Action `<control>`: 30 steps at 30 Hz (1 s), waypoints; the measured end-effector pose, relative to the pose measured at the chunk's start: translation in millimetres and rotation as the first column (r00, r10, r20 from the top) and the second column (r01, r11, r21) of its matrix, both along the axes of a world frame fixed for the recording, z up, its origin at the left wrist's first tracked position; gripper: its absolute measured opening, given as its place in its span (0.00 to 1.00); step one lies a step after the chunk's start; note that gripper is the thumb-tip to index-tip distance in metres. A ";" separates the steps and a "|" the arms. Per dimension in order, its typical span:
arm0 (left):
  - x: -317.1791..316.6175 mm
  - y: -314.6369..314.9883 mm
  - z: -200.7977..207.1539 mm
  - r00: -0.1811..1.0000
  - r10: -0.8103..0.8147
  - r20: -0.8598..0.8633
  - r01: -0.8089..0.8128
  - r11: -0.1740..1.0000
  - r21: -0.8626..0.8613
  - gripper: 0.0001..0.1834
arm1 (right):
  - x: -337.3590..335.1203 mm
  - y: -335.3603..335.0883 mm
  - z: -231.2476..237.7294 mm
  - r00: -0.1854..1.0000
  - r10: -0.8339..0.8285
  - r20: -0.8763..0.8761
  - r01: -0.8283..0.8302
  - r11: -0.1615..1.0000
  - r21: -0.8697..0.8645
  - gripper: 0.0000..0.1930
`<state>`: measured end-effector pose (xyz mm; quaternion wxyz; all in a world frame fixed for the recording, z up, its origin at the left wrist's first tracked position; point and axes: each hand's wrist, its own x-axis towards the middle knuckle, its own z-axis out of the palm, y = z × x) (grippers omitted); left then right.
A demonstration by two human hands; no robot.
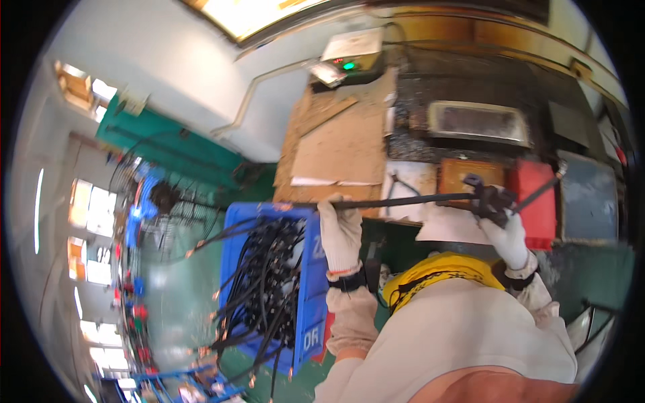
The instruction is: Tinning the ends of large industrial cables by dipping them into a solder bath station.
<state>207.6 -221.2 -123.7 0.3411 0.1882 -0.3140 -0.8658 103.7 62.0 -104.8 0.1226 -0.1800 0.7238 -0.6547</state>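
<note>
Left hand curled round black cable; right hand closed on its other stretch, finger detail blurred by dark bulk. Cable long axis runs left-right across body, spanning both hands. Blue crate of black cables just left of left hand, well apart from right. Tabletop beyond cable.

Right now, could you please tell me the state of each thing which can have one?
Left grip: closed around the black cable.
Right grip: closed on the black cable; finger detail is blurred.
Black cable: held, nearly straight between the two grips.
Blue crate: open on top, filled.
Crated cables: piled, some ends over the rim.
Green light: lit.
Cardboard: lying flat.
</note>
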 end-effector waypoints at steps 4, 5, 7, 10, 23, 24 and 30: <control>-14.0 38.8 -11.6 0.994 -0.098 0.052 0.086 0.976 0.202 0.24 | 2.1 -8.6 -5.2 0.991 -0.057 0.121 0.071 0.991 -0.110 0.21; -11.5 36.8 -26.7 0.982 -0.188 0.015 0.178 0.953 0.245 0.23 | 0.0 -4.3 -6.1 0.998 -0.056 0.032 0.056 0.998 0.016 0.21; 2.5 35.5 -44.5 0.932 -0.340 -0.128 0.358 0.801 0.481 0.21 | 2.9 1.0 -17.3 0.981 -0.174 0.085 0.177 0.984 -0.027 0.21; 7.9 65.1 -9.7 0.678 -0.645 0.352 0.567 0.764 0.307 0.25 | 1.5 1.7 -20.5 0.936 -0.348 0.046 0.350 0.935 -0.061 0.21; -14.1 70.9 -10.9 0.520 -0.538 0.663 0.757 0.651 -0.065 0.20 | 25.3 25.9 -52.7 0.937 0.117 0.328 -0.056 0.980 -0.190 0.19; -15.2 72.2 -9.7 0.528 -0.468 0.709 0.747 0.654 -0.124 0.20 | 21.9 25.1 -49.3 0.935 0.064 0.348 -0.025 0.993 -0.115 0.19; -24.1 75.7 -22.2 0.460 -0.456 0.762 0.797 0.591 -0.127 0.18 | 14.5 28.4 -49.5 0.915 0.036 0.403 0.008 0.994 -0.109 0.20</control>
